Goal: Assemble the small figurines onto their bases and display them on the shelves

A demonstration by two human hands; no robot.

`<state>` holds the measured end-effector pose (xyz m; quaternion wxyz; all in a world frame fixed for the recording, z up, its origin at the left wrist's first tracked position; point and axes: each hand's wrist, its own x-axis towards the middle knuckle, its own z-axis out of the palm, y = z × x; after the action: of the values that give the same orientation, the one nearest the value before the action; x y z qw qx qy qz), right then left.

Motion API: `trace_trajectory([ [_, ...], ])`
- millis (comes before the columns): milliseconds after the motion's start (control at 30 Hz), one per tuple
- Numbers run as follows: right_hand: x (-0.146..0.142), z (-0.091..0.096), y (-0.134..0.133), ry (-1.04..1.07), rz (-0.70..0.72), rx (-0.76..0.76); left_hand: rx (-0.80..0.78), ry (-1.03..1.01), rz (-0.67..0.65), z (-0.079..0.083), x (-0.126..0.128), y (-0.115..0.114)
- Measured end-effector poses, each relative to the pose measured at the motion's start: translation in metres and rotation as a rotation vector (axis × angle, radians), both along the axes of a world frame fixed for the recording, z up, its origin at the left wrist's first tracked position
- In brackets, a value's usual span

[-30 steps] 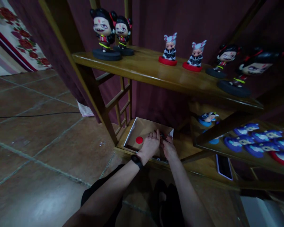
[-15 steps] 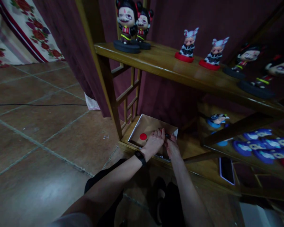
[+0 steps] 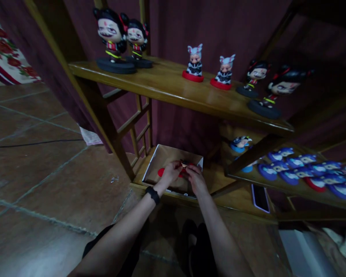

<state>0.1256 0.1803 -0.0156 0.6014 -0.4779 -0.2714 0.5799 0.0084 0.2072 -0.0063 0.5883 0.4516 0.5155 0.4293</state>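
Observation:
A shallow open cardboard box [image 3: 158, 154] sits on the bottom shelf. Inside it lies a flat red disc [image 3: 160, 172], partly covered by my left hand [image 3: 172, 173]. Between my two hands is a small dark-haired figurine [image 3: 183, 164] with red parts, low over the box. The fingers of my left hand are closed on its left side. My right hand [image 3: 195, 177] pinches it from the right. Its lower part is hidden by my fingers, and I cannot tell whether it touches the box floor.
On the shelf [image 3: 161, 86] above stand two black-haired figurines [image 3: 112, 36], two white-haired figurines [image 3: 195, 63] and more dark-haired ones [image 3: 285, 92]. Several blue figurines [image 3: 296, 169] fill a side shelf at right. A phone [image 3: 260, 198] lies on the bottom board.
My hands have drawn slightly apart, and the figurine between them now shows more clearly. The camera view has shifted, so the shelf and box appear farther left.

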Motion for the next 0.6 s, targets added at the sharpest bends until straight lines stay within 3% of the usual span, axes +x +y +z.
trace_trajectory([
  [100,0.0003,0.0031,0.0005,0.004,0.012,0.016,-0.042,-0.096,-0.087,-0.0031,-0.0004,0.0016],
  [267,0.0008,0.005,0.0009,0.03,0.053,0.037,-0.126,-0.234,-0.048,-0.0005,-0.0021,0.0009],
  [600,-0.0012,0.0106,-0.0002,-0.017,0.044,-0.016,-0.172,-0.273,-0.042,-0.0006,-0.0016,0.0028],
])
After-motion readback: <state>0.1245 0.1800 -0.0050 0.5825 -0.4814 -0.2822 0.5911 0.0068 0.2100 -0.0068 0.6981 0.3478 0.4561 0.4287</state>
